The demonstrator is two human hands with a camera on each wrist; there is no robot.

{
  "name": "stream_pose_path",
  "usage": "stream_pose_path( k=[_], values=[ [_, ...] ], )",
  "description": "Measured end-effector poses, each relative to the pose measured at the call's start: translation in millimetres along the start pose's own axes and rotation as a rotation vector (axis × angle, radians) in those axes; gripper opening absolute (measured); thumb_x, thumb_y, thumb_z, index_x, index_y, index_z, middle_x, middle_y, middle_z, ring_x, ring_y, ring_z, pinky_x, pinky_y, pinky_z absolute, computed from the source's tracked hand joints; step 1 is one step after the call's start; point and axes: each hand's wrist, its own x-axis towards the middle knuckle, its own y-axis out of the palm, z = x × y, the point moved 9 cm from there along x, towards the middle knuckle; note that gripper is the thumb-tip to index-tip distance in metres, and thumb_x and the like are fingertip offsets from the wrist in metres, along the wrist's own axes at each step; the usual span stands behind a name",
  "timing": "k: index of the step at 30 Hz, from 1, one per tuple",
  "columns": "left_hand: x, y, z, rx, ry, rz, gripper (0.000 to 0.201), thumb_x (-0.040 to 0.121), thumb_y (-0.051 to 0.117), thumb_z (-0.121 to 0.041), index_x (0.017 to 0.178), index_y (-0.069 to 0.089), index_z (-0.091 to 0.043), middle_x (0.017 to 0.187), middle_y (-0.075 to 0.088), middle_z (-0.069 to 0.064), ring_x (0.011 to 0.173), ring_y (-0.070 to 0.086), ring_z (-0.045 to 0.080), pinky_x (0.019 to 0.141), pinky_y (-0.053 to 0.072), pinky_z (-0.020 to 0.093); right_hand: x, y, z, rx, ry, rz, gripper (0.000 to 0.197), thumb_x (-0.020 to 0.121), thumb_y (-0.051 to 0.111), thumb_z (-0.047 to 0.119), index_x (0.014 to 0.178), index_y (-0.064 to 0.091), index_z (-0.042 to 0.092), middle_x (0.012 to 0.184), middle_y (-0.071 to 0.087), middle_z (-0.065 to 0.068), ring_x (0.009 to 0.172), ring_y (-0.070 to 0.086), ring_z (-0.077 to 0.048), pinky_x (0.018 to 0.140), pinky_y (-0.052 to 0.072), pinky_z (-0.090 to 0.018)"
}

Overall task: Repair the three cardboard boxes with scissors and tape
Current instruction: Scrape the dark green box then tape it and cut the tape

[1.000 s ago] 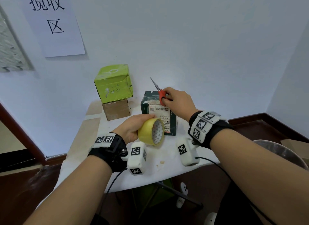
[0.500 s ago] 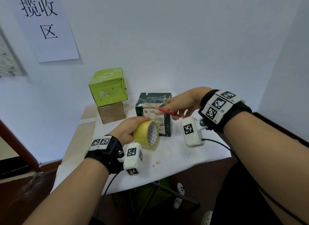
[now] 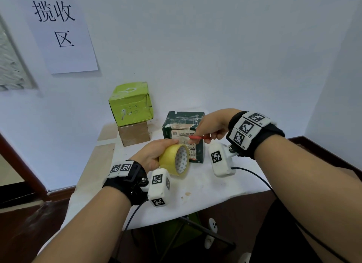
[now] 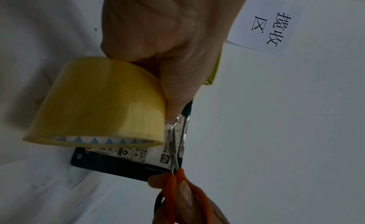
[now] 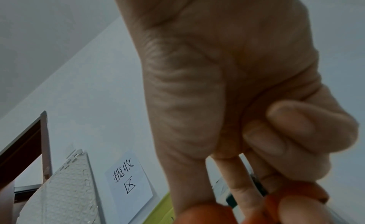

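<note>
My left hand (image 3: 154,155) grips a yellow tape roll (image 3: 175,159) just in front of the dark green box (image 3: 184,123) with a shipping label. In the left wrist view the tape roll (image 4: 98,102) fills the middle, and a clear strip (image 4: 175,133) runs from it to the green box (image 4: 126,163). My right hand (image 3: 210,125) holds the orange-handled scissors (image 3: 198,137) sideways; the scissors' blades (image 4: 173,155) lie at that strip. A lime green box (image 3: 130,103) sits on a brown cardboard box (image 3: 134,134) at the table's back left.
The white table (image 3: 205,190) stands in a corner against pale walls. A paper sign (image 3: 62,31) hangs on the wall at upper left. Dark floor and a folding table leg (image 3: 197,227) show below the front edge. Cables run from both wrist cameras.
My right hand turned the scissors from pointing upward to lying sideways and brought them left to the tape strip. The left hand stayed on the roll. The head view shifted slightly.
</note>
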Motion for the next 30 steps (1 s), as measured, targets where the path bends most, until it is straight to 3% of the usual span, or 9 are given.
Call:
stream_pose_path(
  k=[4, 8, 13, 19, 24, 26, 30],
  values=[
    [0, -1, -1, 0.002, -0.001, 0.003, 0.022, 0.091, 0.064, -0.023, 0.107, 0.063, -0.008, 0.085, 0.069, 0.010, 0.070, 0.066, 0.021, 0.060, 0.055, 0.033, 4, -3, 4, 0.005, -0.059, -0.055, 0.038, 0.083, 0.067, 0.047, 0.102, 0.071, 0.014, 0.063, 0.047, 0.000, 0.050, 0.029, -0.011, 0.046, 0.024, -0.019],
    [1, -1, 0, -0.007, -0.005, 0.001, 0.018, 0.091, 0.064, -0.022, 0.103, 0.064, -0.009, 0.079, 0.071, 0.009, 0.065, 0.068, 0.020, 0.055, 0.055, 0.030, 7, -12, 2, -0.056, -0.081, -0.112, 0.053, 0.078, 0.073, 0.048, 0.107, 0.071, 0.004, 0.063, 0.049, 0.001, 0.052, 0.031, -0.012, 0.047, 0.025, -0.021],
    [2, -2, -1, -0.020, -0.013, -0.008, 0.017, 0.090, 0.065, -0.021, 0.101, 0.065, -0.009, 0.079, 0.070, 0.008, 0.063, 0.067, 0.019, 0.053, 0.056, 0.028, 6, -17, 6, -0.112, -0.108, -0.160, 0.042, 0.077, 0.076, 0.041, 0.103, 0.073, 0.007, 0.060, 0.050, 0.003, 0.054, 0.035, -0.012, 0.046, 0.029, -0.019],
    [1, -1, -2, -0.013, -0.007, -0.007, 0.027, 0.089, 0.066, -0.022, 0.111, 0.065, -0.006, 0.086, 0.069, 0.010, 0.068, 0.066, 0.020, 0.056, 0.055, 0.030, 9, -12, 14, -0.024, -0.104, -0.119, 0.046, 0.086, 0.067, 0.039, 0.115, 0.068, 0.004, 0.060, 0.049, 0.002, 0.049, 0.028, -0.012, 0.045, 0.024, -0.021],
    [2, 2, -2, -0.016, 0.004, 0.025, 0.033, 0.088, 0.068, -0.023, 0.114, 0.064, -0.004, 0.093, 0.069, 0.013, 0.075, 0.066, 0.022, 0.070, 0.057, 0.035, 11, -5, 23, 0.009, -0.118, -0.091, 0.036, 0.081, 0.068, 0.048, 0.097, 0.073, 0.015, 0.053, 0.048, 0.004, 0.043, 0.028, -0.011, 0.044, 0.024, -0.019],
    [1, 2, -4, -0.006, 0.017, 0.022, 0.032, 0.087, 0.069, -0.024, 0.112, 0.065, -0.004, 0.095, 0.069, 0.013, 0.077, 0.066, 0.023, 0.070, 0.057, 0.034, 12, -4, 24, 0.008, -0.133, -0.106, 0.034, 0.078, 0.069, 0.050, 0.088, 0.072, 0.018, 0.052, 0.048, 0.005, 0.044, 0.028, -0.011, 0.045, 0.024, -0.019],
    [3, 0, -3, 0.000, 0.007, 0.028, 0.033, 0.087, 0.068, -0.023, 0.114, 0.065, -0.005, 0.105, 0.070, 0.015, 0.084, 0.066, 0.024, 0.075, 0.058, 0.036, 6, -10, 26, -0.001, -0.209, -0.135, 0.035, 0.083, 0.064, 0.051, 0.087, 0.069, 0.016, 0.054, 0.049, 0.004, 0.046, 0.030, -0.011, 0.047, 0.024, -0.022]
  ],
)
